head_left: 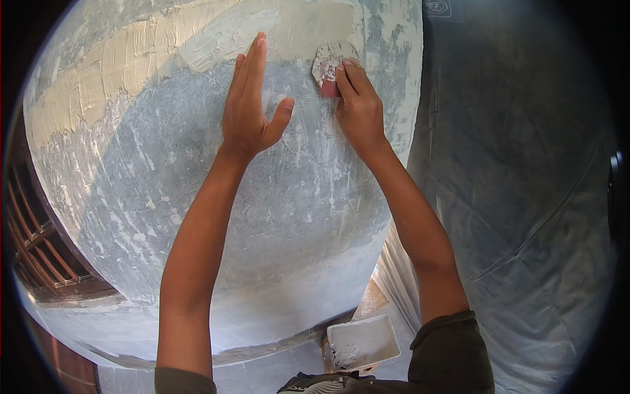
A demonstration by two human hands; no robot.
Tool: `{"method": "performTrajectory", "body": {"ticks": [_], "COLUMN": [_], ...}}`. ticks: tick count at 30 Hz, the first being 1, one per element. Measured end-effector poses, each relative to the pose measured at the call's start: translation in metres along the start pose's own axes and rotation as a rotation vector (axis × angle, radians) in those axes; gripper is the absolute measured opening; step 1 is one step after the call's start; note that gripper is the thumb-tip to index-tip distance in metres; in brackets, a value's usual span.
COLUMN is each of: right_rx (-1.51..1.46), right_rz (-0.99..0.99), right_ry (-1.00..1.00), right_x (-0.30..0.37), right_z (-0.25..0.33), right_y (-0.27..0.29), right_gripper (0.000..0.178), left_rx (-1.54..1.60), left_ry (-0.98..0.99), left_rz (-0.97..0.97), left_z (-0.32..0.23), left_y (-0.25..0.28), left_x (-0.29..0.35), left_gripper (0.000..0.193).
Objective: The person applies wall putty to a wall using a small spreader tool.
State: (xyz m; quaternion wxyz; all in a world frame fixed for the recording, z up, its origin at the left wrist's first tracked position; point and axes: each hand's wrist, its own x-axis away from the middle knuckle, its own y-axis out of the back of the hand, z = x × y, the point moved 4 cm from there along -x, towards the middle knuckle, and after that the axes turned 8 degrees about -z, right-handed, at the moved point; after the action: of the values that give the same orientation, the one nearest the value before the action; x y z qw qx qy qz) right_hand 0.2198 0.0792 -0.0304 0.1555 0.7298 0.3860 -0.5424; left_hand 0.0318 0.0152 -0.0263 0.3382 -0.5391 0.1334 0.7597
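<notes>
My right hand (362,110) grips a putty spreader (328,64), reddish at its lower edge and caked with pale filler, against the upper right of a grey plastered wall (170,171). My left hand (248,111) is open to its left, fingers stretched upward and thumb apart. It holds nothing; I cannot tell whether it touches the wall. A cream band of wet filler (141,52) with ridged strokes runs across the top, ending near the spreader. Below it the wall is mottled grey with whitish streaks.
Dark plastic sheeting (525,171) hangs along the right side, beyond the wall's edge. Low down, a white rectangular tub (387,335) smeared with filler stands between the wall and my right arm. A brown wooden louvred frame (52,249) is at the left.
</notes>
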Motion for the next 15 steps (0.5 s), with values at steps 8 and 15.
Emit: {"method": "performTrajectory", "body": {"ticks": [8,15], "right_rx": [-0.233,-0.196], "right_rz": [0.036,-0.187], "right_ry": [-0.217,-0.085], "right_x": [0.014,-0.049], "right_z": [0.028,-0.013], "right_y": [0.028,0.017], "right_gripper": [0.046,0.040], "left_rx": [0.001,0.019], "left_ry": [0.000,0.050], "left_rz": [-0.008,0.013], "left_z": [0.000,-0.004], "left_y": [0.002,0.000], "left_x": [0.001,0.000], "left_gripper": [0.078,0.081]}}
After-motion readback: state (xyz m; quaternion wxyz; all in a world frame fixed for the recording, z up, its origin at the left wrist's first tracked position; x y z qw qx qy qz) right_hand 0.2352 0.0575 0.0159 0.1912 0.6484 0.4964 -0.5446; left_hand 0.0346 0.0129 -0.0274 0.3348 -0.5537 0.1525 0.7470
